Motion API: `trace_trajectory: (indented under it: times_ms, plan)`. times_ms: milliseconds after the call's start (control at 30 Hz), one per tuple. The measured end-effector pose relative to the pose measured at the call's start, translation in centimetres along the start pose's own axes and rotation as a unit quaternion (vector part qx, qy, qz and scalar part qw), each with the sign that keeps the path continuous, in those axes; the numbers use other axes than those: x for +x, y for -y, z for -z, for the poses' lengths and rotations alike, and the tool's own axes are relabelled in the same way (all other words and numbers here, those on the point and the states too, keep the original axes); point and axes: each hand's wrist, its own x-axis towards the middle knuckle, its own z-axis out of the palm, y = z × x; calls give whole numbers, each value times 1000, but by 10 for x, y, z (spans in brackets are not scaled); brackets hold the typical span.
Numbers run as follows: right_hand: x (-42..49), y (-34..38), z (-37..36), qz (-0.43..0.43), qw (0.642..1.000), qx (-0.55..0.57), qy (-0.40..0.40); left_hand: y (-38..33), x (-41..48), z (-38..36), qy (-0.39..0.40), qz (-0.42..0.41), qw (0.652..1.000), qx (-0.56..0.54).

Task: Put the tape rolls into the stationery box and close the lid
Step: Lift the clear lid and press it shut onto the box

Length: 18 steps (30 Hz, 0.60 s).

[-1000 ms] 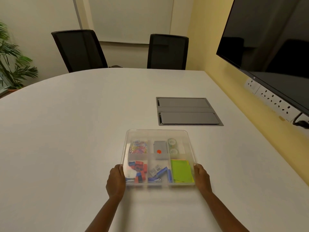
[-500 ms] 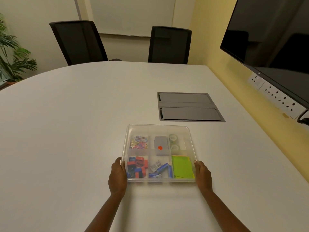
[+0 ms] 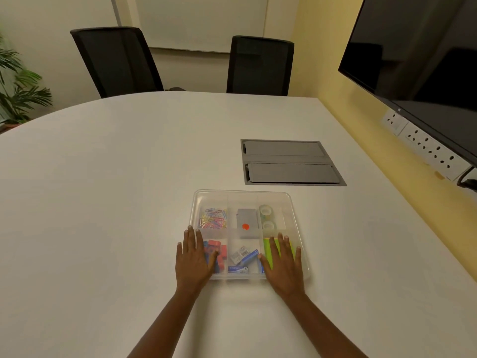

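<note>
The clear stationery box (image 3: 244,195) sits on the white table in front of me with its transparent lid on top. Two tape rolls (image 3: 267,216) lie in its far right compartment, seen through the lid. My left hand (image 3: 194,257) lies flat on the lid's near left part, fingers spread. My right hand (image 3: 282,262) rests flat on the near right part, over the green sticky notes (image 3: 273,250). Neither hand holds anything.
Inside the box are coloured paper clips (image 3: 213,218), a grey case with a red dot (image 3: 246,222), and red and blue items. A grey cable hatch (image 3: 290,162) is set in the table beyond. Two black chairs (image 3: 259,64) stand at the far edge, a screen (image 3: 418,55) at right.
Both hands left the box's near side edges and came to lie flat on top of the lid. The box stayed where it was.
</note>
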Motion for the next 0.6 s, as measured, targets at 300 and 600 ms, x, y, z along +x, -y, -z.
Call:
trace_trajectory:
  times_ms: [300, 600]
  plan:
    - [7, -5, 2, 26, 999, -33, -1, -1, 7, 2, 26, 9, 1000, 11]
    - [102, -24, 21, 15, 999, -34, 16, -5, 66, 12, 45, 9, 998, 47]
